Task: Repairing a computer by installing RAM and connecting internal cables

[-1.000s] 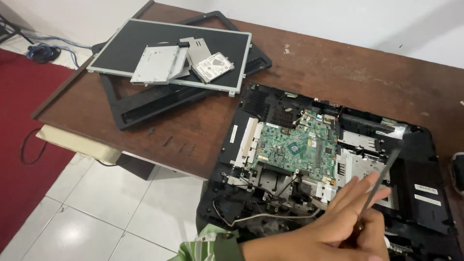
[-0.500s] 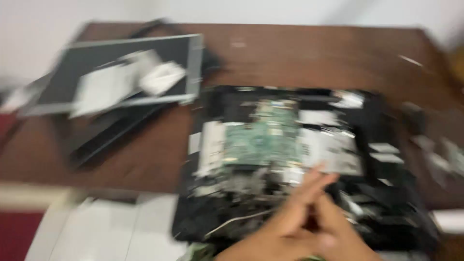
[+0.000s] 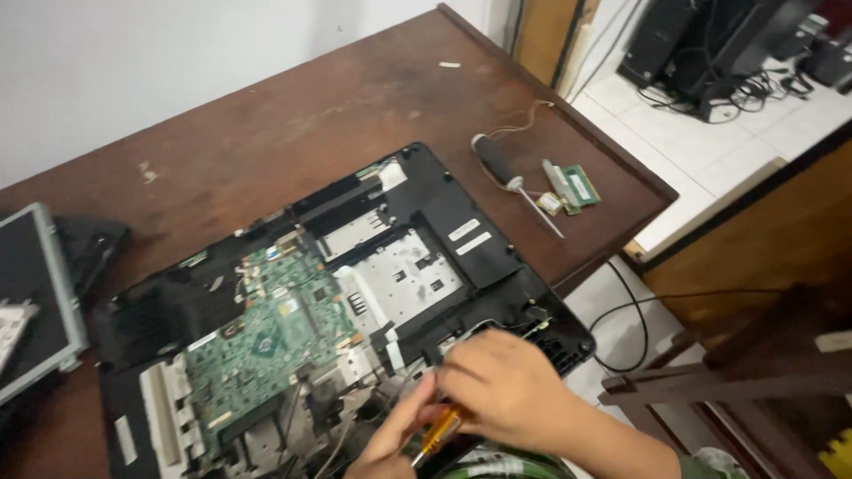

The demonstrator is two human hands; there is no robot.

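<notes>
Hands first: my right hand (image 3: 510, 390) is wrapped around the amber-handled screwdriver (image 3: 437, 433), its long axis slanting down-left, over the near edge of the opened black laptop chassis (image 3: 444, 208); my left hand (image 3: 390, 439) pinches just beside the handle, touching it.
</notes>
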